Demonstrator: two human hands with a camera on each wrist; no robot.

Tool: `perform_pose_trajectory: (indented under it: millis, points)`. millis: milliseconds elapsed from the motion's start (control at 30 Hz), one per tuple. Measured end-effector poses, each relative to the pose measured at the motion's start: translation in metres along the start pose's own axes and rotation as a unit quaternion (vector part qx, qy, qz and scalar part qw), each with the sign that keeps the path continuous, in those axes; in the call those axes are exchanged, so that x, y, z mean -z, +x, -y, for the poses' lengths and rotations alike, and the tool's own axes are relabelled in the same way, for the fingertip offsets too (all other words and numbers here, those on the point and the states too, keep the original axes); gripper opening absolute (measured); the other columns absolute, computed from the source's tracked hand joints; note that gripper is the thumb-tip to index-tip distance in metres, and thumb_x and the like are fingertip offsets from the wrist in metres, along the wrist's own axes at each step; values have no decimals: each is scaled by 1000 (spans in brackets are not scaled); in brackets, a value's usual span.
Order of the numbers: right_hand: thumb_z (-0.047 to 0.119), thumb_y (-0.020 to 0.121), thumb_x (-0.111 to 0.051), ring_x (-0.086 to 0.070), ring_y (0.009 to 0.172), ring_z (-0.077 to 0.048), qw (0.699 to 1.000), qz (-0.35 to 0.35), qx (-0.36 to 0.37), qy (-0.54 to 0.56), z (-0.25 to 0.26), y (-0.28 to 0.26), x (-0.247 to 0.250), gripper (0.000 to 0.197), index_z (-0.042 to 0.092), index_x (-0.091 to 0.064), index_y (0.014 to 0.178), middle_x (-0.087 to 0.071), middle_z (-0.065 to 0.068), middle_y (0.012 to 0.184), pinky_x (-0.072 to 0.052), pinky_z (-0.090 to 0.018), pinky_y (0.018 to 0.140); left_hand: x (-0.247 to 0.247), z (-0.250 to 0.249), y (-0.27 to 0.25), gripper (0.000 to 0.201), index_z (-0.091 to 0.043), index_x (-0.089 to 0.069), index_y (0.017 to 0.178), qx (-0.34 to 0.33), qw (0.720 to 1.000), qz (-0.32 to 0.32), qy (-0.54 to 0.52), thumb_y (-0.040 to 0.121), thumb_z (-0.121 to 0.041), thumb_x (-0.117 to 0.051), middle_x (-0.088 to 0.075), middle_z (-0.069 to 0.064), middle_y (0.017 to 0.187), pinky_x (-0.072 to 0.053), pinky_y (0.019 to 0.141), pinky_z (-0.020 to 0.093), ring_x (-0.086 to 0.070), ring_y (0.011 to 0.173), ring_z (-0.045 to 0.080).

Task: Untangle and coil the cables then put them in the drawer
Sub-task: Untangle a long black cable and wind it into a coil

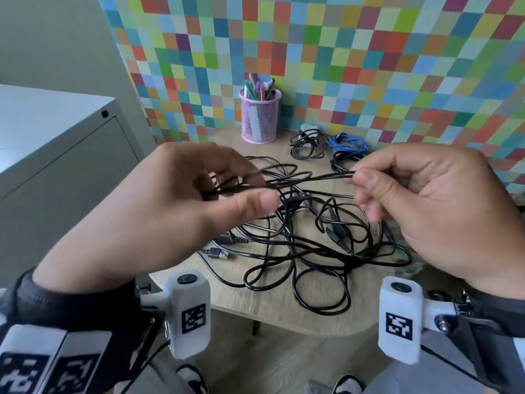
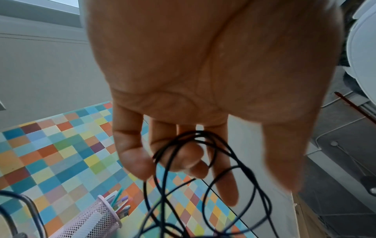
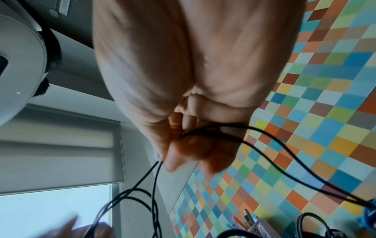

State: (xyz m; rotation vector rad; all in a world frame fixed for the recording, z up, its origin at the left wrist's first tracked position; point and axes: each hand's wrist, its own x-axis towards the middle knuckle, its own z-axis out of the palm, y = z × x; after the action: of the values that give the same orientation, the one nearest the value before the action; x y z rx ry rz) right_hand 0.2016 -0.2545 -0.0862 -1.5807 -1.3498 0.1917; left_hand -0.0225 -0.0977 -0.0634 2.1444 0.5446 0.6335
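Observation:
A tangle of black cables (image 1: 306, 251) lies spread over the small wooden table (image 1: 284, 314). Both hands are raised above it with a doubled black cable strand (image 1: 312, 177) stretched between them. My left hand (image 1: 227, 189) holds several black loops (image 2: 195, 154) hooked over its curled fingers. My right hand (image 1: 366, 183) pinches the strand (image 3: 203, 130) between thumb and fingers, and the cable runs out on both sides of it. A coiled black cable (image 1: 306, 143) and a coiled blue cable (image 1: 345, 142) lie at the table's back.
A pink mesh pen cup (image 1: 260, 118) stands at the table's back edge against the chequered wall. A grey metal cabinet (image 1: 56, 143) stands to the left. The table's front edge is close to my knees.

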Motion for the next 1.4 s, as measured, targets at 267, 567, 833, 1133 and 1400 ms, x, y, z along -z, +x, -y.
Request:
perform_pose_trajectory:
  millis: [267,567,833,1133,1400]
  points:
    - [38,95,-72,-71,71,-14,1000,-1,13,-3,7,0,-9,9,39,-79,90,-77,10,78,-58,-28,67,-14,7,7,48,-17,-64,63,-11,996,-92,-9,96,-51,-61,-66,7,75,-44,64,22,-61,69,21]
    - [16,100,-65,-58,59,-21,993,-74,-36,81,-18,3,9,22,25,-80,86,-69,-5,73,-52,-35,62,-8,17,9,29,-29,-75,103,26,990,-7,-141,77,-19,-78,-60,-2,94,-43,71,39,-53,69,19]
    - [39,84,-78,-43,52,0,986,-4,-75,152,-4,2,6,26,31,-79,109,-50,6,61,-39,-9,54,-16,20,15,17,-18,-79,90,6,978,-80,-190,76,-14,-85,-78,6,85,-58,77,36,-72,76,24]
    - [11,89,-77,-34,48,-10,996,-47,-62,46,7,-1,-13,76,51,-47,146,-35,4,53,-35,-20,48,-22,12,12,7,-22,-78,92,-29,992,-41,-113,94,-22,-72,-79,-2,87,-61,79,29,-76,84,19]
    - [33,101,-61,-64,73,-32,999,16,-39,11,4,0,-33,21,16,-68,89,-70,-15,79,-53,-46,70,-32,8,12,13,-11,-65,94,-86,985,-90,-120,103,-16,-57,-71,8,85,-52,75,24,-68,83,20]
